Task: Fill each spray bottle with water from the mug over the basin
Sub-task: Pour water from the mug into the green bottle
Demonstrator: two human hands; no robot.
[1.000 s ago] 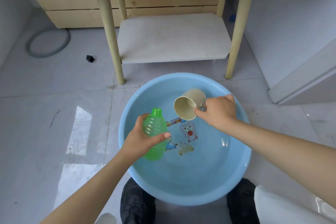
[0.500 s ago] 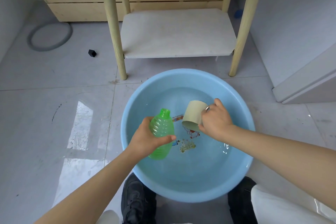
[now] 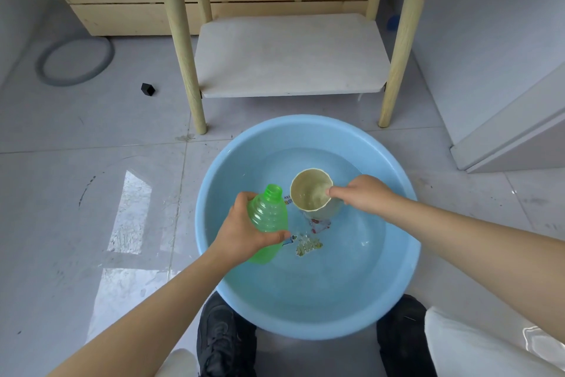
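Observation:
A round blue basin [image 3: 406, 260] holding water sits on the floor between my feet. My left hand [image 3: 244, 233] grips a green ribbed spray bottle [image 3: 269, 217] with no cap, held over the basin's left side and tilted with its open neck pointing up and right. My right hand [image 3: 363, 194] holds a cream mug [image 3: 312, 193] upright by its right side, just right of the bottle's neck. Water fills the mug. Its base sits low over or in the basin's water.
A white table with pale wooden legs [image 3: 180, 49] and a low shelf [image 3: 290, 55] stands just beyond the basin. A grey hose ring [image 3: 75, 61] and a small black block [image 3: 148, 89] lie on the tiled floor at left. A white cabinet [image 3: 504, 119] stands at right.
The mug went from tipped on its side above the water, down into the basin, and now stands upright holding water. The green bottle stayed in my left hand.

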